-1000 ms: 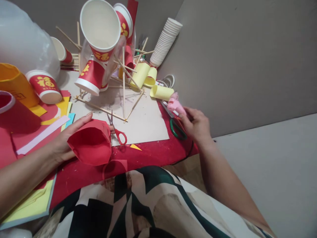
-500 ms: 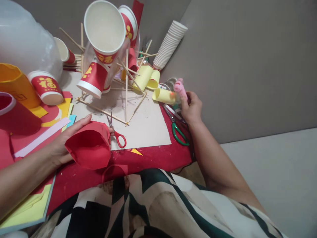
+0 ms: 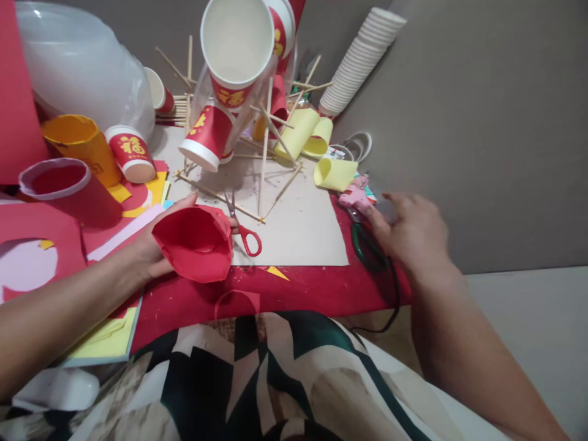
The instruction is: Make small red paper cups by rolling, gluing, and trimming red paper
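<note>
My left hand (image 3: 151, 245) is closed round a rolled red paper cone (image 3: 195, 242), its wide mouth facing me, above the red table cover (image 3: 312, 288). My right hand (image 3: 411, 229) hovers at the table's right edge with fingers spread and nothing in it. A pink glue gun (image 3: 353, 195) lies just beyond its fingertips, and green-handled scissors (image 3: 367, 248) lie under the hand. Red-handled scissors (image 3: 245, 229) lie beside the cone on a beige card sheet (image 3: 303, 226).
A frame of wooden sticks (image 3: 264, 147) carries red printed paper cups (image 3: 234, 43). Yellow paper rolls (image 3: 335, 173), a stack of white cups (image 3: 361, 58), a clear plastic bag (image 3: 82, 61), an orange tube (image 3: 80, 144) and red paper pieces lie around. A grey wall stands on the right.
My right hand has put the pink glue gun down on the table and opened, drawing back toward me. The left hand keeps its hold on the red cone. The view has shifted.
</note>
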Demonstrator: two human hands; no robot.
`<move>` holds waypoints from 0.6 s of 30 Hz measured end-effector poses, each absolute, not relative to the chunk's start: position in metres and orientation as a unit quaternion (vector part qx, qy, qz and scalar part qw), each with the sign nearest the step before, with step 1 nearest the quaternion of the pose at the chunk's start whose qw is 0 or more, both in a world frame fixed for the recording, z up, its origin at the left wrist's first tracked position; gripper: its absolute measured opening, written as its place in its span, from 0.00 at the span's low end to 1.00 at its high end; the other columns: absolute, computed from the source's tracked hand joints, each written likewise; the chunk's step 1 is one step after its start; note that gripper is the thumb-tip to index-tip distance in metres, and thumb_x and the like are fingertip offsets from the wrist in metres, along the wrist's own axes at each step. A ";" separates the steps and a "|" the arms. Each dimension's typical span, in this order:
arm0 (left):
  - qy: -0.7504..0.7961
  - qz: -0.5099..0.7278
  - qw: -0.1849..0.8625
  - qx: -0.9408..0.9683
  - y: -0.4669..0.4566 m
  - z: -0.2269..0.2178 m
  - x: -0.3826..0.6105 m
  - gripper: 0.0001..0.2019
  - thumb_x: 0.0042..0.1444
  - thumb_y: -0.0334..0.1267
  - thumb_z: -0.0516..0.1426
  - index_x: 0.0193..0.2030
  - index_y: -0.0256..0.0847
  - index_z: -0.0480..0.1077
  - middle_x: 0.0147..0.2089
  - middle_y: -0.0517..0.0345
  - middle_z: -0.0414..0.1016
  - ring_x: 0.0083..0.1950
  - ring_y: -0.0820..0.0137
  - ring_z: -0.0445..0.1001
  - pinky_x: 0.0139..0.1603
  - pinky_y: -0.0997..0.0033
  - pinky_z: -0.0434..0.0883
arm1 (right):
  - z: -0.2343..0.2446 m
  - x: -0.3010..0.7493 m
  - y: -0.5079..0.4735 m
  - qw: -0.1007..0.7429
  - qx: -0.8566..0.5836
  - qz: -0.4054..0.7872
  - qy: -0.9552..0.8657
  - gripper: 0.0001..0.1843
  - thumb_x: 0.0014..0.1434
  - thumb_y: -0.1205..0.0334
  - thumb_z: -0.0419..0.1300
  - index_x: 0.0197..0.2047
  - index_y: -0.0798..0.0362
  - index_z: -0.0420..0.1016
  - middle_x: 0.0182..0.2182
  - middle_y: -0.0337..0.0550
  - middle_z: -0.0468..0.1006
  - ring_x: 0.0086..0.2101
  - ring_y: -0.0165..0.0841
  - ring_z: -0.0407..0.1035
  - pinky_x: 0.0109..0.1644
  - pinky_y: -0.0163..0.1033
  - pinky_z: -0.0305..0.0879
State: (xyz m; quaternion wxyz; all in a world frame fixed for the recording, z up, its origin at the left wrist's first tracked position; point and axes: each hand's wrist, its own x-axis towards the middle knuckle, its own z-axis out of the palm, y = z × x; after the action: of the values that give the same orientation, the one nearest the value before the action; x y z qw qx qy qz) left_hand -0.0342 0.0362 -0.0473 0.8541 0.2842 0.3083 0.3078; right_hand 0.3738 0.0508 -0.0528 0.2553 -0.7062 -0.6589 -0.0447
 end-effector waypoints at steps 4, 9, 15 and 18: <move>0.265 0.326 0.855 0.304 0.032 -0.037 -0.032 0.28 0.71 0.52 0.46 0.49 0.29 0.76 0.37 0.45 0.83 0.40 0.60 0.81 0.48 0.61 0.76 | -0.026 0.299 0.022 0.387 -0.602 0.156 -0.681 0.15 0.64 0.50 0.60 0.42 0.52 0.81 0.39 0.53 0.83 0.38 0.41 0.77 0.48 0.50 0.74; 0.257 0.325 0.864 0.285 0.026 -0.034 -0.028 0.26 0.70 0.52 0.48 0.48 0.28 0.76 0.37 0.45 0.84 0.38 0.59 0.82 0.47 0.61 0.75 | -0.032 0.223 0.014 0.280 -0.403 0.691 -0.530 0.21 0.55 0.43 0.70 0.37 0.55 0.80 0.30 0.44 0.81 0.26 0.29 0.74 0.28 0.33 0.74; 0.244 0.340 0.864 0.279 0.020 -0.034 -0.019 0.29 0.72 0.51 0.42 0.43 0.26 0.75 0.32 0.41 0.82 0.35 0.60 0.82 0.39 0.66 0.74 | -0.053 0.203 0.016 0.221 -0.298 0.845 -0.386 0.19 0.52 0.49 0.73 0.33 0.57 0.78 0.24 0.39 0.77 0.21 0.24 0.69 0.21 0.27 0.70; 0.246 0.333 0.874 0.253 0.019 -0.037 -0.017 0.29 0.73 0.49 0.40 0.43 0.26 0.74 0.32 0.42 0.83 0.32 0.63 0.81 0.40 0.67 0.75 | -0.055 0.199 0.015 0.214 -0.295 0.849 -0.382 0.16 0.53 0.53 0.73 0.31 0.56 0.76 0.19 0.33 0.72 0.17 0.21 0.62 0.19 0.25 0.65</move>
State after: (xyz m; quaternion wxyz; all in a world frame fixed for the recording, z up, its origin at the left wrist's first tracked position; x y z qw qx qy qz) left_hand -0.0173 0.0190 -0.0366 0.8744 0.2535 0.2457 0.3328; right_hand 0.1991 0.0149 -0.0553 0.2140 -0.2948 -0.3817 0.8495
